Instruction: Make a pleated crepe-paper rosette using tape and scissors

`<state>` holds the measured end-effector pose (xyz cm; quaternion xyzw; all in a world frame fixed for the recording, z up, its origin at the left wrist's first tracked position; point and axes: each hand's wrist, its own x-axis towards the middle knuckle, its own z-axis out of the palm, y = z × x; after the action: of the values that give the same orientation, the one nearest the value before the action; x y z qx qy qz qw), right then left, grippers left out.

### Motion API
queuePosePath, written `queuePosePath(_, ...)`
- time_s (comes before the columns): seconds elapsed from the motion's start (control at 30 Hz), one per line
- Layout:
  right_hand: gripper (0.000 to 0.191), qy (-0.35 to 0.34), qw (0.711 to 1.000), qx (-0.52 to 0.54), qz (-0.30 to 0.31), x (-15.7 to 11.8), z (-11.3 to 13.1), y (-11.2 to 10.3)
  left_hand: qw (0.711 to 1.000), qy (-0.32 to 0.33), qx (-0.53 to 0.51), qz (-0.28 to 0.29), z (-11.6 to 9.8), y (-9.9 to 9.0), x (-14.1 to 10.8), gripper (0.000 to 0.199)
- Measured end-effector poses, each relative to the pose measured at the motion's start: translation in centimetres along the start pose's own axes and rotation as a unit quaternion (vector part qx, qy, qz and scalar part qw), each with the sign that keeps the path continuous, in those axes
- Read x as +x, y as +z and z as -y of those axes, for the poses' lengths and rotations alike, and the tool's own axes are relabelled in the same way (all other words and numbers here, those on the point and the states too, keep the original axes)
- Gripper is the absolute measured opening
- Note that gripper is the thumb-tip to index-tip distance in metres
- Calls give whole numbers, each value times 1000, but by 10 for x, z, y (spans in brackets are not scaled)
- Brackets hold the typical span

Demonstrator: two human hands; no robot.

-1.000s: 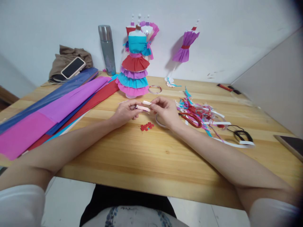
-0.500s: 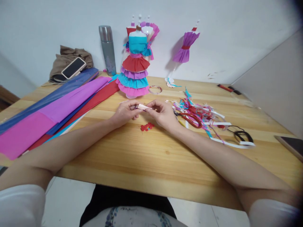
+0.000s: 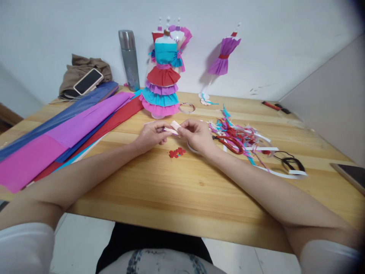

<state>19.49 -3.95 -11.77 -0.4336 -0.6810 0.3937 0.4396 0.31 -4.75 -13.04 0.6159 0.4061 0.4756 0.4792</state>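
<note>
Between my hands is a small pale pink strip of crepe paper point(image 3: 172, 130), with a bit of purple along its lower edge. My left hand point(image 3: 152, 134) pinches its left end. My right hand point(image 3: 197, 135) pinches the other side with thumb and forefinger, where a pale piece point(image 3: 175, 125) sticks up. Just below, small red paper flowers point(image 3: 177, 153) lie on the wooden table point(image 3: 176, 186). Behind my hands stands a mannequin in a tiered paper dress point(image 3: 163, 83) of turquoise, red, purple and pink. Red-handled scissors point(image 3: 232, 144) rest beyond my right hand.
Folded crepe paper sheets point(image 3: 82, 121) cover the table's left side. A pile of paper scraps point(image 3: 236, 131) is at the right. At the back are a grey bottle point(image 3: 129, 62), a tape roll point(image 3: 187, 108), a phone on cloth point(image 3: 89, 81) and a purple-dressed mannequin point(image 3: 224, 57).
My right hand has shifted slightly, and the pale paper now has a piece standing up between my fingers, where it lay flatter before. My left hand is nearly still.
</note>
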Motion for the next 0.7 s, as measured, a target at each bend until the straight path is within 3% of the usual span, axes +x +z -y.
queuePosePath(0.33, 27, 26, 996, 80, 25, 2, 3, -4, 1000, 1, 8, 0, 2, -1, -1, 22)
queuePosePath(0.53, 13, 0, 999, 0, -32, 12, 0, -16, 1000, -21, 10, -15, -3, 2, -2, 21)
queuePosePath(0.7, 10, -3, 998, -8, -59, 21, -6, -24, 999, -34, 7, -15, -7, 2, -2, 21)
